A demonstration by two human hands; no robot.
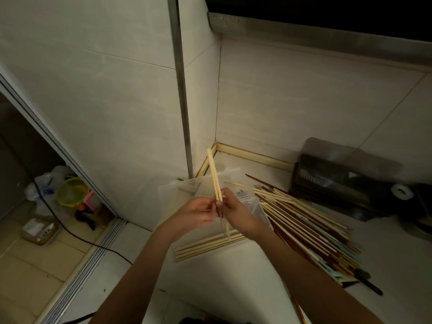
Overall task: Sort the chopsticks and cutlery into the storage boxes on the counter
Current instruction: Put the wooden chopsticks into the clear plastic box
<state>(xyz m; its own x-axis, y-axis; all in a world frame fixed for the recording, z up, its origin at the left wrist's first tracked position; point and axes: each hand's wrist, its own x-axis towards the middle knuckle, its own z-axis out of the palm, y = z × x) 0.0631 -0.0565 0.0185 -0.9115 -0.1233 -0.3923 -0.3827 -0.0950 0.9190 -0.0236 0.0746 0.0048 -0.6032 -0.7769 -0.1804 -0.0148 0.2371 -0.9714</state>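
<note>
A pair of pale wooden chopsticks (214, 174) stands nearly upright over a clear plastic storage box (170, 190) on the counter. My right hand (238, 213) grips the pair near its lower part, and my left hand (194, 215) pinches it from the left at the same height. Several pale chopsticks (205, 246) lie flat in the box along its near side. To the right of the box a big heap of mixed chopsticks (311, 223), pale, brown and teal, lies on the white counter (233, 288).
A dark lidded container (332, 176) and a white roll (402, 191) stand at the back right. A black-handled utensil (369, 284) lies at the heap's near end. Tiled walls close the corner behind the box. Left of the counter, floor clutter and a black cable (77, 237).
</note>
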